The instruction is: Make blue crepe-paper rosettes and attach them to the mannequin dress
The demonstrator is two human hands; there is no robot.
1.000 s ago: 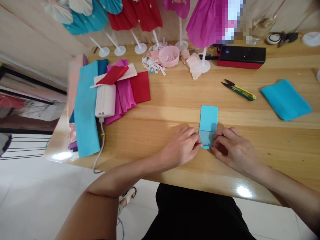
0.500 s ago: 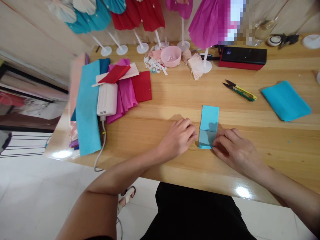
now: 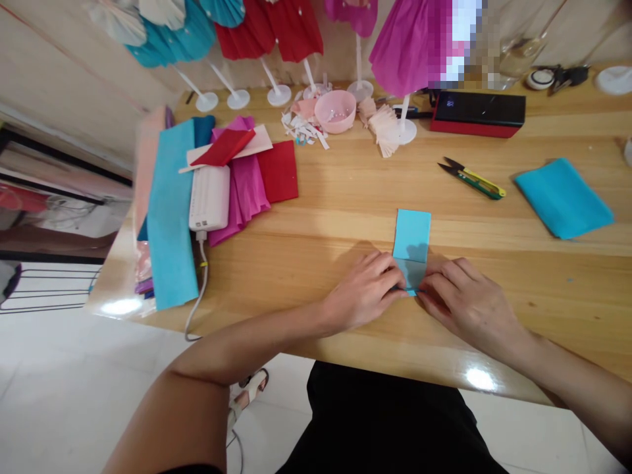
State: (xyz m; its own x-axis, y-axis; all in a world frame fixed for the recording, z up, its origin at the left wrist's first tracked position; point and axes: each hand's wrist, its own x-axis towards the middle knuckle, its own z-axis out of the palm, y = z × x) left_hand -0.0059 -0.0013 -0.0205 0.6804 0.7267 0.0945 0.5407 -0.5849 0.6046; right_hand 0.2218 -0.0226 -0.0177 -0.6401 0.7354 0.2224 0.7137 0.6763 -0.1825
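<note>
A narrow light-blue strip of paper [image 3: 413,235] lies on the wooden table in front of me, with a crease across its middle and a shaded lower part. My left hand [image 3: 372,288] pinches the strip's lower left corner, fingers closed. At the lower right corner, my right hand [image 3: 459,289] pinches the same near edge. A thin dark-looking folded edge shows between the two sets of fingertips. The corners themselves are hidden under my fingers.
Thread snips [image 3: 471,178] lie beyond my right hand, beside a folded blue sheet [image 3: 564,199]. Coloured sheets with a white power bank [image 3: 210,197] on them are at left. A pink bowl [image 3: 336,112], paper scraps, a black-and-red box [image 3: 478,114] and paper-skirted stands line the back.
My left hand has moved right and closed on the strip's near left corner. My right hand stays at the near right corner.
</note>
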